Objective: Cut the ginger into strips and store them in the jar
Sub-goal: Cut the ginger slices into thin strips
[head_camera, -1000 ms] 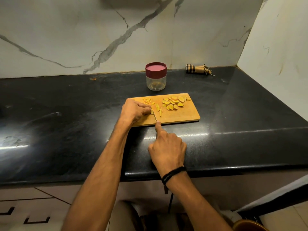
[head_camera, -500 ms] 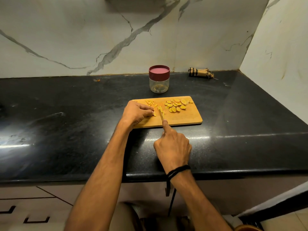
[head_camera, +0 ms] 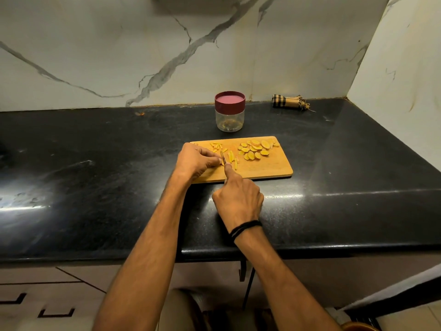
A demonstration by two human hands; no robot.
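From the head camera, the job looks to be in the cutting step. The wooden board [head_camera: 269, 169] lies on the black counter [head_camera: 95, 163]. The left hand [head_camera: 198, 161] sits on the board's 9 o'clock side. Its fingers are curled tight and pinch a small ginger piece [head_camera: 222, 164] down on the wood. The right hand [head_camera: 238, 199] comes in from 6 o'clock with its fist wrapped round the knife [head_camera: 223, 157]. The pointer finger lies straight along the top of the blade. The blade stands just beside the left fingertips, touching the piece or very close to it.

Thin strips [head_camera: 232, 158] lie right of the blade, and more strips [head_camera: 216, 146] lie at 11 o'clock on the board. A pile of round slices [head_camera: 255, 150] waits at 2 o'clock, not yet cut up. The jar [head_camera: 229, 120] stands at 12 o'clock from the board, apart from it, with its red lid [head_camera: 229, 101] on.

I think the next move needs a straight push down, with the left fingertips tucked back from the blade. Both arms reach forward, the left wrist bent in toward the knife.
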